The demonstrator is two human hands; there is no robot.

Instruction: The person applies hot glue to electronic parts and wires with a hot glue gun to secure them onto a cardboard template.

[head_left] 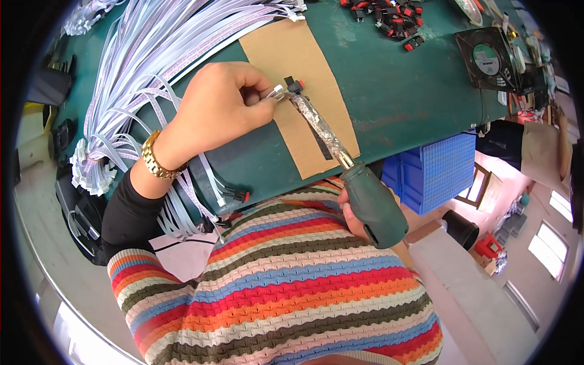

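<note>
Head view: left hand [225,106] and right hand [351,219] meet over the cardboard [283,52]; clock directions run from the switch between them.
Switch: black with a touch of red, lying right at the soldering iron's tip, on the cardboard.
Left hand: at 9 o'clock, thumb and forefinger pinched together on a small white plug [277,92], just beside the switch [295,86].
Right hand: at 5 o'clock, fingers curled around the soldering iron [345,162]; the fat green handle hides most of the grip.
Progress: mid-join, by the look of it, plug and tip close together; whether anything has bonded is too small to tell.
Done, perhaps: one red-and-black piece [243,196] at 7 o'clock seems joined to a strip, though I can't be sure.
Left over: a heap of switches [398,21] at 2 o'clock, and a great spread of flat cables [158,48] towards 10 o'clock.
Around: fan [486,59] at 3 o'clock on the green table [389,103], blue crate [438,173] at 4.
In the way: cable loops [125,115] crowd the left wrist and its gold bracelet [159,159], out at 8 o'clock.
</note>
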